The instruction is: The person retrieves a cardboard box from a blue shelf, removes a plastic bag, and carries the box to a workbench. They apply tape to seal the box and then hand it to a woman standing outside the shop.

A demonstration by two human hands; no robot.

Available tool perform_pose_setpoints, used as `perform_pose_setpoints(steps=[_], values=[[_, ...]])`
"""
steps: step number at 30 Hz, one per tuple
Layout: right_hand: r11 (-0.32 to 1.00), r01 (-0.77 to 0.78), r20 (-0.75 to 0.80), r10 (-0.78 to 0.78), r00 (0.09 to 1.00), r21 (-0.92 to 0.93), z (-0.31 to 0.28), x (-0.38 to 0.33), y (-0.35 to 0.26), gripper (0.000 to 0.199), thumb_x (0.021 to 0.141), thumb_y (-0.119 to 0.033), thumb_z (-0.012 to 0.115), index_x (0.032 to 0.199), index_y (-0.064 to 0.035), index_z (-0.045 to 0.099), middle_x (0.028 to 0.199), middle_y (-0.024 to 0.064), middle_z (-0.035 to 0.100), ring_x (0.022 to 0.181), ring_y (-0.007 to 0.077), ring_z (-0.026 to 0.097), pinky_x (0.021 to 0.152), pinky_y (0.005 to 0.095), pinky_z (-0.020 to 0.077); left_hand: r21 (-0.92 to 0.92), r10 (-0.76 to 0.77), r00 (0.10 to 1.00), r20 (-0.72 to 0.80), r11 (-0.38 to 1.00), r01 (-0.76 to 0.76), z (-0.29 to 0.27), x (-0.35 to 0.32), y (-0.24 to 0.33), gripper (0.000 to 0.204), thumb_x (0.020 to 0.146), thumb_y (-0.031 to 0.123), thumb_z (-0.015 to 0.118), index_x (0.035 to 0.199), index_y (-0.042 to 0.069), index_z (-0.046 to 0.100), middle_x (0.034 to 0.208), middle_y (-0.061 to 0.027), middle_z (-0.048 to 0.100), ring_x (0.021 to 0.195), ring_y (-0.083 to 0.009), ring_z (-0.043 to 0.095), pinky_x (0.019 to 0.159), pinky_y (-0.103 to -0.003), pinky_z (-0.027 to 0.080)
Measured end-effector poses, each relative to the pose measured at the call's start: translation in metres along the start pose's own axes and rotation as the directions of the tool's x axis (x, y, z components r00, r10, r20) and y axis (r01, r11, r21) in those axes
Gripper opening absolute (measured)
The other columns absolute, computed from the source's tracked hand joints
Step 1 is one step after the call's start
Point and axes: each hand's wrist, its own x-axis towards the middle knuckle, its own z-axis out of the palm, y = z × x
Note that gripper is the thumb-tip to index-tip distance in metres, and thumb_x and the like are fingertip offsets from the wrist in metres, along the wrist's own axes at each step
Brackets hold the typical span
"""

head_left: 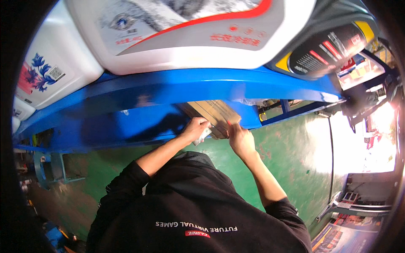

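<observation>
A long brown cardboard box (213,113) lies at a slant on the lower blue shelf (101,122), its near end sticking out past the shelf's front edge. My right hand (241,140) is closed on the right side of that near end. At the box's left corner my left hand (195,128) has its fingers pinched together. A small whitish, crumpled piece of plastic film (202,137) hangs from those fingers. The far part of the box is hidden under the upper shelf. A small red spot shows by my right fingertips, too small to name.
Above the box runs the blue upper shelf edge (181,86). On it stand white jugs (177,57) and a dark grey oil bottle (325,48). Below is a green floor (287,156). A metal frame (358,206) stands at lower right.
</observation>
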Motion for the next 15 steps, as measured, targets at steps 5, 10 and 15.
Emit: perform_pose_setpoints(steps=[5,10,15], values=[[0.972,-0.195,-0.131,0.212,0.968,0.129,0.039,0.053,-0.013,0.026,0.094,-0.032,0.066,0.096,-0.0067,0.062,0.102,0.0188,0.068,0.086,0.0399,0.072,0.072,0.0512,0.0576,0.145,0.014,0.980,0.198,0.988,-0.043,-0.037,-0.001,0.030,0.017,0.088,0.018,0.072,0.084,0.003,0.079,0.078,-0.0084,0.073,0.075,-0.0144,0.066,0.069,-0.033,0.051],[0.802,-0.250,-0.051,0.329,0.943,0.542,0.016,0.058,-0.036,0.046,0.097,-0.046,0.064,0.100,-0.0016,0.074,0.101,0.0270,0.073,0.095,0.0408,0.072,0.084,0.0471,0.0553,0.461,0.043,0.988,0.146,0.881,-0.107,-0.085,-0.011,0.054,0.019,0.099,0.017,0.066,0.099,0.000,0.077,0.090,-0.0060,0.076,0.081,-0.0117,0.067,0.074,-0.029,0.053],[0.415,-0.134,0.065,0.178,0.982,0.900,0.010,0.078,-0.093,0.025,0.092,-0.026,0.078,0.093,-0.0011,0.075,0.073,0.0004,0.066,0.071,0.0075,0.057,0.065,0.0308,0.0486,0.382,0.227,0.971,0.081,0.892,-0.240,-0.103,-0.035,0.068,0.020,0.100,0.019,0.064,0.102,0.001,0.073,0.090,-0.0050,0.074,0.082,-0.0101,0.065,0.075,-0.029,0.051]])
